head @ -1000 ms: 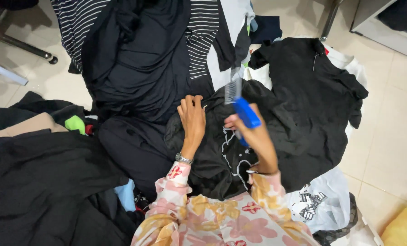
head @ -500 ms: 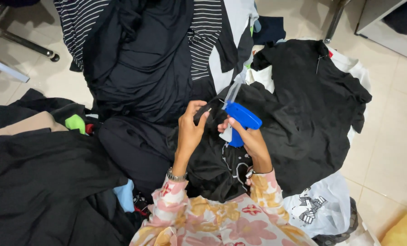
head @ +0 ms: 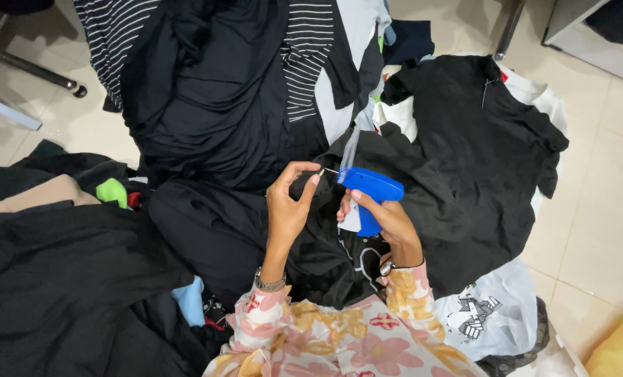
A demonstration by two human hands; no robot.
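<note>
The right hand is clamped around the grip of a blue tagging gun, fingers wrapped tight on the handle, with a white card tag tucked against the gun's lower front, just beside the thumb. The gun's body runs roughly level, and its thin needle sticks out from the nose toward the left hand, so the tool's long axis lies across the gap between the two hands.

The left hand stands just to the left of that needle, thumb and forefinger pinched together on a fold of black garment, holding the cloth up at the same height as the needle tip. The tip sits right at the pinched fold; whether it has pierced the cloth or only touches it cannot be told at this size. The left hand is thus the nearer one to the fabric, the right the only one on the tool.

Below both hands the garment drapes over the person's lap, above the floral sleeves. Beyond the hands, farther from the body, lie a striped top and more dark clothes heaped on the tiled floor.
</note>
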